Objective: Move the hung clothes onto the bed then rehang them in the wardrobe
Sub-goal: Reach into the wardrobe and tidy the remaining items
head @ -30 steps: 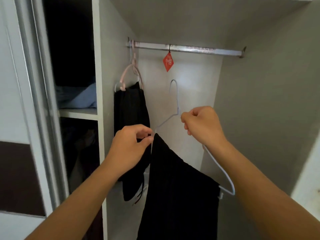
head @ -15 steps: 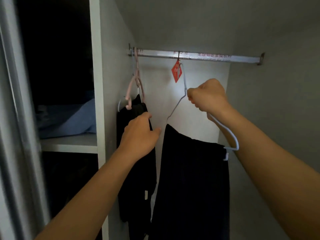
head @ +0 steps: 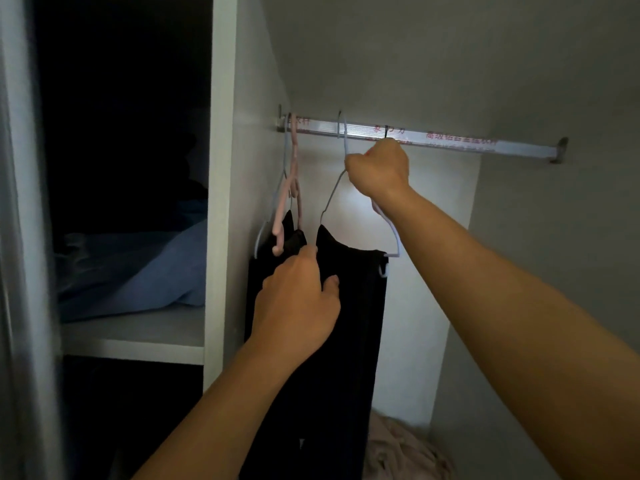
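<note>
- Open white wardrobe compartment (head: 249, 81): both my arms reach into it. Side shelf beyond my left forearm holds folded blue fabric (head: 138, 271).
- Long black garment (head: 346, 341) draped over the bar of the hanger I am holding; hangs straight down below my right hand and just right of my left hand. This is the item being rehung.
- Second black garment (head: 266, 271), directly behind my left hand, on a pink plastic hanger (head: 294, 188) at the far-left end of the rail.
- Silver metal hanging rail (head: 450, 142) with red print, just above my right hand.
- Thin pale-blue wire hanger (head: 332, 195): its hook appears over the rail, up and left of my right knuckles.
- Right hand (head: 379, 168): fist clamped on the hanger neck just under the hook.
- Left hand (head: 298, 299): fingers curled against the dark cloth, thumb out toward the held garment; whether it pinches cloth or only presses it aside, cannot tell.
- Judgement: step in hand is seating the hook. Do well by confirming the hook sits fully over the rail before easing my grip, keeping the neighbouring garment pushed left so the two don't tangle.
- Pink crumpled cloth (head: 405, 448) on the floor, far below my right forearm.
</note>
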A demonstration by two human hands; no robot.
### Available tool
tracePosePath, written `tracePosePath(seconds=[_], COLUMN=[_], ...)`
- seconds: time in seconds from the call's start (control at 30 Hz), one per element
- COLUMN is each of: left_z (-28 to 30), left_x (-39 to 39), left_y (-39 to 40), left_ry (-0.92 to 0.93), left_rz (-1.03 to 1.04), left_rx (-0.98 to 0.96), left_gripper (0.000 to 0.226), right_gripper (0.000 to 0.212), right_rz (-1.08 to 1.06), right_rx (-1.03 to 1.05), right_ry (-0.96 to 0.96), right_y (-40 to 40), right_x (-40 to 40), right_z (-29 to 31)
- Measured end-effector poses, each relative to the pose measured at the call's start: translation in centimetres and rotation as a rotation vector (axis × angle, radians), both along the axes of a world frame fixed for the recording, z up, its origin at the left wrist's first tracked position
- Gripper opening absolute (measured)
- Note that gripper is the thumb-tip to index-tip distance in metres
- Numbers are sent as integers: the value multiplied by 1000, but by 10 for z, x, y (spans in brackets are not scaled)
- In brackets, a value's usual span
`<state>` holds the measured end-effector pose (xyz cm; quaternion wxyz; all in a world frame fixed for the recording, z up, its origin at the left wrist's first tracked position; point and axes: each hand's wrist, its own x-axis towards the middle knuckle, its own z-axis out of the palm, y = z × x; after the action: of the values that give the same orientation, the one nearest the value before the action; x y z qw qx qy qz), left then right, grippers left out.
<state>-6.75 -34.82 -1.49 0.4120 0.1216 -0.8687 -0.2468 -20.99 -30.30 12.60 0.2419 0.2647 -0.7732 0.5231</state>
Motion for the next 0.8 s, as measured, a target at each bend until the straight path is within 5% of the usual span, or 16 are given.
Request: tracePosePath(seconds=[0.33,0.5,0.8], left_z=[15,17,15], left_x=[-5,-2,0], left_y=[-8,-10,-16], left_ry=[70,87,97], left_rz=[47,67,114], left_rx=[-52,-48,-56], left_gripper=[28,33,32], right_gripper=[39,7,31], right_rz=[32,88,184], right_rx=[-21,-71,-194], right_ry=[33,-38,-171], right_y=[-42,-70,-89], right_x=[-12,-17,-26], right_z=[33,30,-2])
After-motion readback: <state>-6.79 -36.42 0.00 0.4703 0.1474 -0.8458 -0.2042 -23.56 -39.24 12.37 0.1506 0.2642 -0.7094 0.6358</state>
